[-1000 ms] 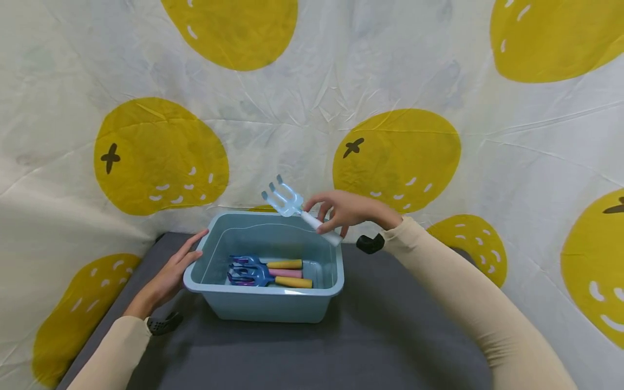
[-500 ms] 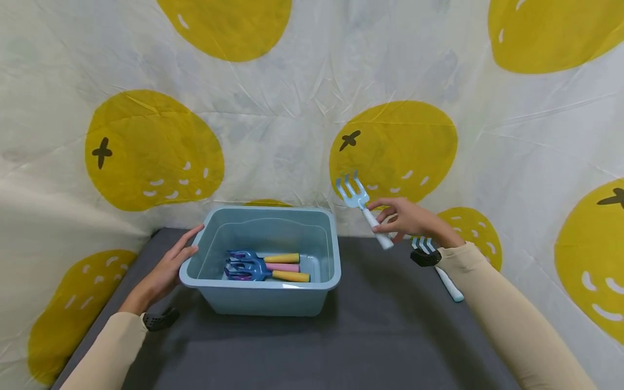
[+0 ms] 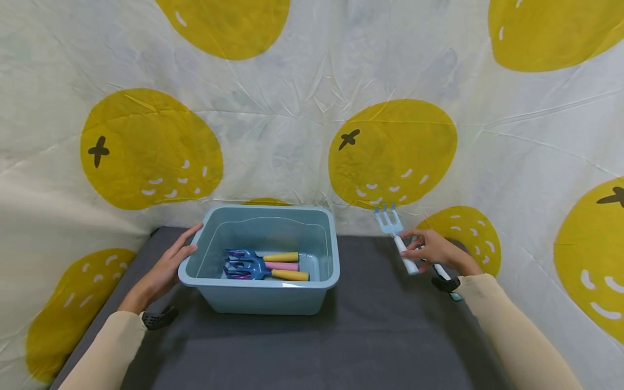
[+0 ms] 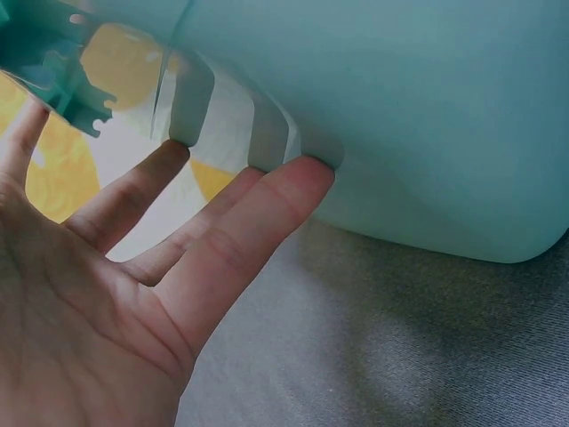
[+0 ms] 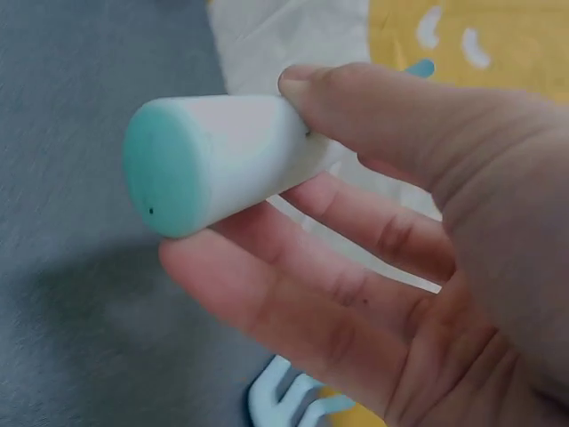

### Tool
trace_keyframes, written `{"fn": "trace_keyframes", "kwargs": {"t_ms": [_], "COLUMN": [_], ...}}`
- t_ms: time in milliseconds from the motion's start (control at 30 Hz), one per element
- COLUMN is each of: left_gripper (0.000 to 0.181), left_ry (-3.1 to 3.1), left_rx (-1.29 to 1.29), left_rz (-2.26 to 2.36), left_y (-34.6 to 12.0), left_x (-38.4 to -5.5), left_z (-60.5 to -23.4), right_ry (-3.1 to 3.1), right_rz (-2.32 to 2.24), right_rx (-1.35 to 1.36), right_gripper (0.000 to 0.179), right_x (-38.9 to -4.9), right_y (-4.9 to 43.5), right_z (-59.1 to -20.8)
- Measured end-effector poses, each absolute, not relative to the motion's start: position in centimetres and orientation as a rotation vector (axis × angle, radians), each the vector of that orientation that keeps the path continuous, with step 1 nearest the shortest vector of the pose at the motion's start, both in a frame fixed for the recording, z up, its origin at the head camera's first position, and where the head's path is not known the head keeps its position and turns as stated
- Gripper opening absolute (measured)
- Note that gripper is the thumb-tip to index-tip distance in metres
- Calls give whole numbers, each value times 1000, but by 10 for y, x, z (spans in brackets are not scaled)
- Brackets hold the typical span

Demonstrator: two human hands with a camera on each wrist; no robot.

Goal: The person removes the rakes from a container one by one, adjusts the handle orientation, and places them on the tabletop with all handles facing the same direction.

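Observation:
With thumb and fingers my right hand [image 3: 431,250] pinches a light blue hand fork [image 3: 398,238] by its white handle, above the dark table to the right of the tub. In the right wrist view the handle [image 5: 240,151] shows a teal end cap. My left hand [image 3: 166,271] rests its straight fingers against the left side of the blue-grey tub [image 3: 265,300]; in the left wrist view the fingertips touch the tub wall [image 4: 427,133]. Inside the tub lie several blue and purple hand forks [image 3: 248,266] with yellow and pink handles.
Partly hidden behind my right hand, a second white-handled hand fork [image 3: 455,296] lies on the dark grey tabletop [image 3: 331,346]. A white curtain [image 3: 278,146] with yellow fruit prints hangs behind the table.
My right hand has carried the light blue hand fork from above the tub to the right and lowered it towards the table. My left hand has stayed on the tub.

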State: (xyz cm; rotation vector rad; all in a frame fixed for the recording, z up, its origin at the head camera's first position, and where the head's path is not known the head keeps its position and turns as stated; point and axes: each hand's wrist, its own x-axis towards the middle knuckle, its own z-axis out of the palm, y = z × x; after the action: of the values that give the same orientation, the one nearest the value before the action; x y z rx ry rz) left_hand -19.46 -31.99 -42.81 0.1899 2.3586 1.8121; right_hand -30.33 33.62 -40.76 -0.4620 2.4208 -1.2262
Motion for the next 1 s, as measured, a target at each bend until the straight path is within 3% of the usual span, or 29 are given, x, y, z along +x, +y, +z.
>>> {"fn": "trace_keyframes", "kwargs": {"t_ms": [433, 1000], "left_gripper": [62, 61], "left_ry": [2346, 2341], "left_rx": [195, 202], "left_rz": [1825, 1830], "left_y": [-319, -320], "left_x": [-193, -194], "left_z": [-428, -429], "right_ry": [2401, 2479], "right_rz": [-1154, -1021], "right_rx": [-253, -175], "right_gripper": [61, 56], "right_x": [-294, -280], "right_y": [356, 363], "right_z": [-456, -462]}}
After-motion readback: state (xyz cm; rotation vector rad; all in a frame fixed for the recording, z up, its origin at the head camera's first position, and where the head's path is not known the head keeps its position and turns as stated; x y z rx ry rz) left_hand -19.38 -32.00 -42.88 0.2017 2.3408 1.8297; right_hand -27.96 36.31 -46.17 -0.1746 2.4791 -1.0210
